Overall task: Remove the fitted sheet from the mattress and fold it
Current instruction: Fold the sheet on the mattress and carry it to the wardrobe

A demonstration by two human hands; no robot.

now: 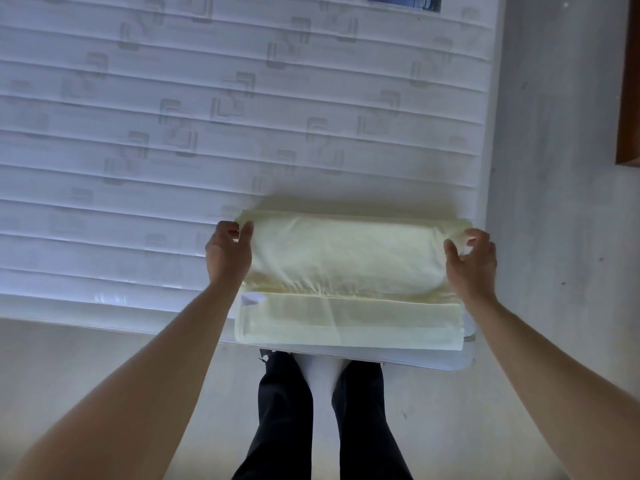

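both my arms reach out; left hand [228, 252] and right hand [471, 261] pinch the pale yellow fitted sheet [349, 282], folded rectangular on the quilted mattress [173, 133].

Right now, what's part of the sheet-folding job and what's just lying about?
In the job:
pale yellow fitted sheet, partly folded
bare mattress under it
left hand and right hand, each pinching a far corner

Lying about:
brown wooden furniture edge
blue-and-white label

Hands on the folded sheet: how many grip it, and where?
2. The left hand pinches the sheet at its far left corner; the right hand pinches its far right corner.
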